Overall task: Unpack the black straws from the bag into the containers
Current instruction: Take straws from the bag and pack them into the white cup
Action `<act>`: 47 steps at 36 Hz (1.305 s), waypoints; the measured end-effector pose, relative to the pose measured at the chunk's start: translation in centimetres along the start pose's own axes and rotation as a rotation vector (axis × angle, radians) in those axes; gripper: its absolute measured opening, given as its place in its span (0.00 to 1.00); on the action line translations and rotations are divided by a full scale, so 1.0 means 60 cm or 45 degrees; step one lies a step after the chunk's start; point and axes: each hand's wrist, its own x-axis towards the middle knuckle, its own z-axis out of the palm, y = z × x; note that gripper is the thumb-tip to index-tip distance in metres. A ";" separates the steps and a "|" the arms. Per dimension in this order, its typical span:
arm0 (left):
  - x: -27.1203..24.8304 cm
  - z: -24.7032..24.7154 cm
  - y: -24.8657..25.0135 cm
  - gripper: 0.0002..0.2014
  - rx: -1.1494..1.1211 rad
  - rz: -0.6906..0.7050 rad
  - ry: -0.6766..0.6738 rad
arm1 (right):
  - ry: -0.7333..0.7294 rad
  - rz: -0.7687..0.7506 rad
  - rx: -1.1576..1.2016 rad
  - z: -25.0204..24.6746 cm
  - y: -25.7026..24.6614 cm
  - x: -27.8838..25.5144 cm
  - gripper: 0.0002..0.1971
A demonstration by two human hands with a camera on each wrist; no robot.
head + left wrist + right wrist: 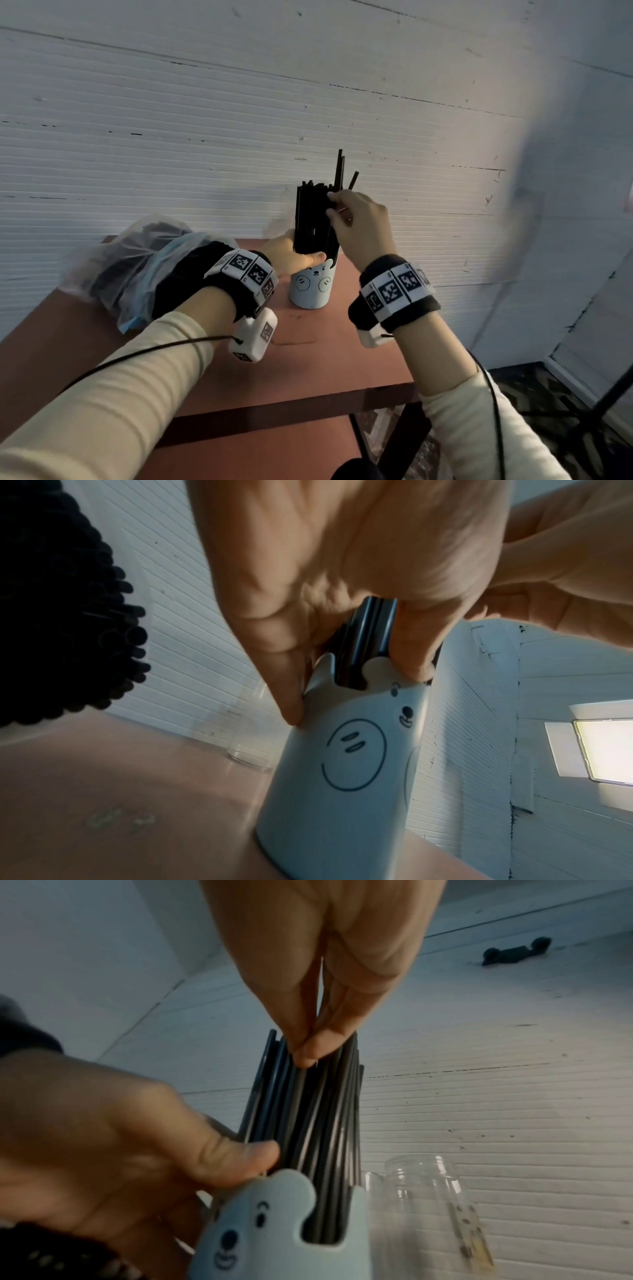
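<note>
Straw bundle (pixel 317 219) lower ends hidden inside bear cup (pixel 310 287); clear jar (pixel 431 1199) blurred; bag (pixel 137 263) contents indistinct behind left wrist band (pixel 245 274).

A makeshift recording corner rather than a lived-in room: white corrugated plastic sheets (pixel 239 113) line the walls, a small reddish-brown counter (pixel 342 359) stands against them, and a bright panel light (pixel 603 750) glows to one side.
</note>
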 end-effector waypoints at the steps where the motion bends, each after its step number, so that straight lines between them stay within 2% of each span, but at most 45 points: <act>1: 0.001 0.001 -0.002 0.34 -0.004 -0.006 0.000 | 0.008 -0.001 0.015 0.001 -0.001 -0.002 0.13; 6: 0.009 0.000 -0.006 0.36 0.047 -0.016 -0.018 | -0.006 -0.037 0.000 -0.005 -0.009 0.005 0.19; 9: 0.017 -0.003 -0.008 0.37 0.003 -0.033 -0.082 | 0.117 -0.100 -0.025 -0.016 -0.008 0.016 0.19; 13: 0.021 -0.009 -0.011 0.38 -0.006 -0.039 -0.156 | 0.212 -0.093 -0.002 -0.028 0.004 0.029 0.17; 18: 0.027 -0.014 -0.016 0.37 -0.022 -0.001 -0.196 | 0.129 -0.074 0.136 -0.032 0.014 0.034 0.10; 22: 0.028 -0.017 -0.017 0.43 -0.022 -0.010 -0.223 | 0.096 -0.067 0.146 -0.033 0.016 0.037 0.09; 25: 0.034 -0.017 -0.023 0.38 -0.043 -0.016 -0.221 | 0.065 -0.077 0.094 -0.033 0.019 0.037 0.09; 29: 0.032 -0.018 -0.022 0.49 -0.012 -0.019 -0.220 | 0.018 -0.042 0.111 -0.037 0.019 0.040 0.09; 36: 0.048 -0.015 -0.033 0.59 -0.028 0.043 -0.229 | -0.109 0.032 0.142 -0.047 0.011 0.043 0.10; 41: 0.046 -0.021 -0.024 0.54 -0.006 0.040 -0.264 | -0.048 0.063 0.227 -0.057 0.007 0.055 0.11; 43: 0.040 -0.021 -0.022 0.44 0.007 0.038 -0.295 | 0.015 0.061 0.253 -0.059 0.010 0.064 0.10; 45: 0.040 -0.020 -0.022 0.35 -0.009 0.048 -0.313 | -0.002 0.054 0.248 -0.060 0.013 0.072 0.15; 47: 0.041 -0.021 -0.021 0.35 -0.009 0.050 -0.326 | -0.063 0.042 0.255 -0.059 0.015 0.080 0.18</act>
